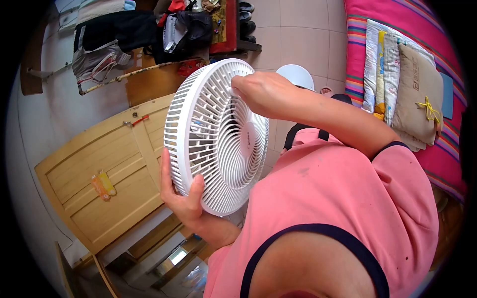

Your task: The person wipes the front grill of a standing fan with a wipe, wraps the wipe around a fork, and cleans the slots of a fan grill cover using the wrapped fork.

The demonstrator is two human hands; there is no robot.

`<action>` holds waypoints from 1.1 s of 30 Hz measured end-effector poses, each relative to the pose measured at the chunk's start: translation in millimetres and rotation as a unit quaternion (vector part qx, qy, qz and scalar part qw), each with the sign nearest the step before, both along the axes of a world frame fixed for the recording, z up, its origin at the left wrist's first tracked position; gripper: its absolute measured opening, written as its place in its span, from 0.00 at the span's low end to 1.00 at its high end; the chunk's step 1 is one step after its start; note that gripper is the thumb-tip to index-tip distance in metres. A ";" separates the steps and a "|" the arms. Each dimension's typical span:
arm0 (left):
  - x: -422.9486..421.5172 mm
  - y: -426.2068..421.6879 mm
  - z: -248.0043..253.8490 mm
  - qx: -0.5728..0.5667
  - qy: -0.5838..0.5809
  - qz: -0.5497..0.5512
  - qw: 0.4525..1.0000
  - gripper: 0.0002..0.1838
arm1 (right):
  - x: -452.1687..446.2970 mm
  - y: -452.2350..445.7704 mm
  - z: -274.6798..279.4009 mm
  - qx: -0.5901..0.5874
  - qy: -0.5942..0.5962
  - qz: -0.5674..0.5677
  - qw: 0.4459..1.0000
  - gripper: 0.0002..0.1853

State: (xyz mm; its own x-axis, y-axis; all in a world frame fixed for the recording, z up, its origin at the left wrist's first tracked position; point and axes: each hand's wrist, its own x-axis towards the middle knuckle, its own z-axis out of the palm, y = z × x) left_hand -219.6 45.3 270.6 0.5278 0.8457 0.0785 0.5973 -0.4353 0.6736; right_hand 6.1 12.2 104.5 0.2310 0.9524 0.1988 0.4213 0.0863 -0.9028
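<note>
A white round fan head (241,144) with a slatted grille is tilted in front of the pink shirt. My left hand (186,198) grips its lower left rim, thumb on the grille side and fingers around the outer edge. Bent over the upper part of the grille, my right hand (253,92) has its fingers pinched together at a small white part. What exactly they hold is hidden by the fingers. Beyond my right forearm, a white round disc (295,76) shows low over the floor.
A yellow wooden door (119,174) stands at left. Clothes (119,32) hang on a rack at upper left, near a red table (223,44) with shoes (246,25) beside it. At right, a pink striped bed (355,49) holds folded bedding and a beige cushion (417,94).
</note>
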 end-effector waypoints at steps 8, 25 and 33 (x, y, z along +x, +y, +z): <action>0.5 2.9 0.0 0.037 0.038 -0.015 0.998 0.41 | -4.3 21.3 14.5 0.001 -0.041 -0.029 0.999 0.08; 1.1 0.4 1.0 0.025 0.027 -0.008 0.999 0.41 | 1.9 -5.6 -4.8 0.119 -0.157 -0.057 0.979 0.14; 2.8 -2.5 -2.5 0.027 0.019 0.005 0.999 0.41 | 6.8 -15.4 -0.5 0.090 -0.171 -0.034 0.981 0.10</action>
